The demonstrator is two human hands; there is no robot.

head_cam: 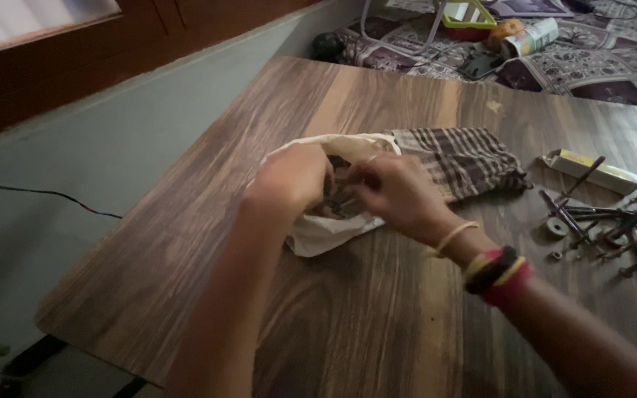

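Head view shows the left hand [291, 179] and right hand [394, 193] both gripping the cream cloth bag [317, 230] mid-counter [377, 317], checked cloth [466, 161] touching behind, loose screws [613, 228] far right.

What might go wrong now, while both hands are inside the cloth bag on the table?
1. The left hand and right hand are in the mouth of the bag; if it holds pointed hardware like the screws lying loose to the right, fingers may get pricked.
2. The right forearm is close to those screws and could sweep them away.
3. The light is dim, so small parts are easy to miss.
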